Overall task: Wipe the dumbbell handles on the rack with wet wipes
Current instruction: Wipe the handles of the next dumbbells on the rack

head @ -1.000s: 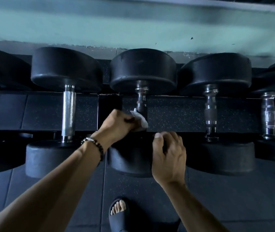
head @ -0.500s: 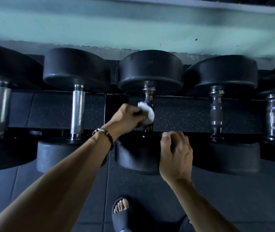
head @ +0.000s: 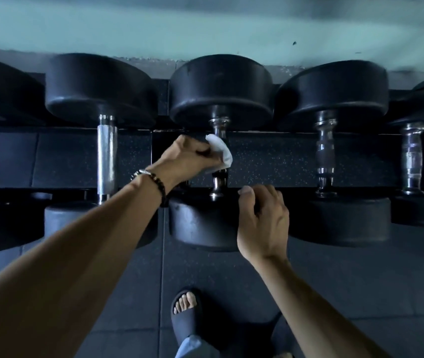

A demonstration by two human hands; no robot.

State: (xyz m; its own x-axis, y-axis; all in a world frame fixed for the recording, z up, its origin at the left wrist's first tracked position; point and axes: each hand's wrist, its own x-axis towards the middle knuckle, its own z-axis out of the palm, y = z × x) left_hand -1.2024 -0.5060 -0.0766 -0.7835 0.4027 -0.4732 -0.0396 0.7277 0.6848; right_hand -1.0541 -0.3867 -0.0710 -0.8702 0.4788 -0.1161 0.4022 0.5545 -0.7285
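Observation:
A row of black dumbbells lies across the rack. The middle dumbbell (head: 220, 91) has a chrome handle (head: 219, 186). My left hand (head: 187, 158) grips a white wet wipe (head: 220, 151) wrapped round the middle of that handle, hiding that stretch of it. My right hand (head: 264, 220) rests with curled fingers over the top edge of the same dumbbell's near head (head: 200, 223). A beaded bracelet sits on my left wrist.
Neighbouring dumbbells flank it: one with a straight steel handle (head: 107, 161) on the left, one with a contoured chrome handle (head: 325, 156) on the right, more at both edges. A pale wall runs behind. My sandalled foot (head: 186, 313) stands on the dark rubber floor below.
My left hand has slid the wipe up the handle, away from the near head, exposing the lower chrome end. My right hand has stayed on the near head.

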